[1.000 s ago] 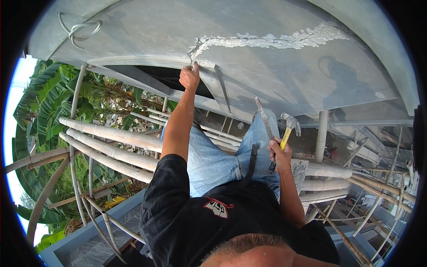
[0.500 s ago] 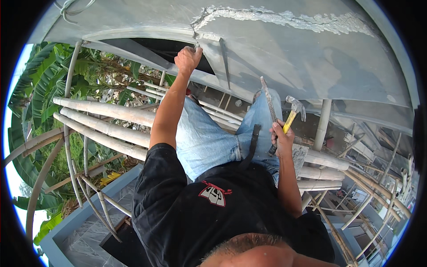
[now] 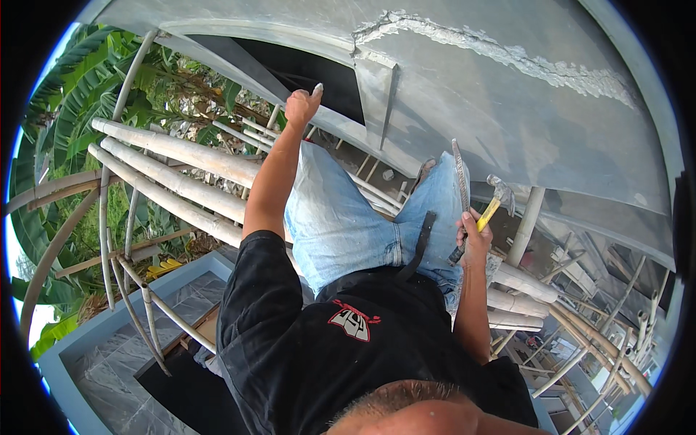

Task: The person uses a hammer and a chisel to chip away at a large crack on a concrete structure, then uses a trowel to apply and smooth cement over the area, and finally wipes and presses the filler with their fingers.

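Note:
My left hand [image 3: 303, 106] is closed and raised in front of the dark opening below the grey wall. A small pale bit shows at its fingertips; whether it is a chip or a dusty fingertip I cannot make out. My right hand [image 3: 475, 238] wraps round two tools together over my right thigh. One is a claw hammer [image 3: 491, 210] with a yellow handle and black grip, its head up. The other is a rough steel chisel [image 3: 460, 170], pointing up toward the wall. A rough chipped groove [image 3: 493, 49] runs across the grey wall [image 3: 507, 101].
Thick bamboo poles [image 3: 181, 159] run beneath me on both sides. A grey wedge-shaped ledge [image 3: 378, 94] juts beside the dark opening [image 3: 319, 69]. More bamboo scaffolding [image 3: 602, 348] stands at the right. Banana leaves [image 3: 72, 87] are at the left, above a blue-edged tiled surface [image 3: 138, 362].
My left hand has come away from the groove's left end and now sits lower, before the opening. The view has shifted and tilted. My right hand still grips both tools.

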`<state>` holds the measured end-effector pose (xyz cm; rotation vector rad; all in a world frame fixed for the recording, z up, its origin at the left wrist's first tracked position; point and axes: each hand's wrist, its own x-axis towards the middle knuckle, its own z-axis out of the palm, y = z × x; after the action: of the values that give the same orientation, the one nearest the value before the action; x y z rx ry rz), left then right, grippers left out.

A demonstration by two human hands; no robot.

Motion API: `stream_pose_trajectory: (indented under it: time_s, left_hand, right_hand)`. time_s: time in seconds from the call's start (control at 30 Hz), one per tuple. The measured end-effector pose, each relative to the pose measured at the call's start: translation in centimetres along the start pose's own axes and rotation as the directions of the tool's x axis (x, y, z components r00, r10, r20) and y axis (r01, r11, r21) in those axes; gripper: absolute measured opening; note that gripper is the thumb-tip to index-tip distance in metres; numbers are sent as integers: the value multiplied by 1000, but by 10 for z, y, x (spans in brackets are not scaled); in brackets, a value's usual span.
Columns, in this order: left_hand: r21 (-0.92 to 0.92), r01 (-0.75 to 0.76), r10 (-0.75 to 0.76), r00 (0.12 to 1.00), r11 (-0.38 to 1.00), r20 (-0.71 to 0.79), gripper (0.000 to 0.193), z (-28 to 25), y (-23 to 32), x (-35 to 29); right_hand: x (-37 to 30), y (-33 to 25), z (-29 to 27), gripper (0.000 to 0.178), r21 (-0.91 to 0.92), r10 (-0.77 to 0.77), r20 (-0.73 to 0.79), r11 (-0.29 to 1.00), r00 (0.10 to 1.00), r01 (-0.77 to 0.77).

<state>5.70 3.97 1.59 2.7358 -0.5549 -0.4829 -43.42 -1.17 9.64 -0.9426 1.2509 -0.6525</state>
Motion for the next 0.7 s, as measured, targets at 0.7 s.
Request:
stream_pose_trajectory:
  time_s: [0.7]
  left_hand:
    - [-635,-406,281,914,657,-293,66,78,55,15]
  right_hand:
    - [-18,-4,24,45,-122,-8,118,992,993,23]
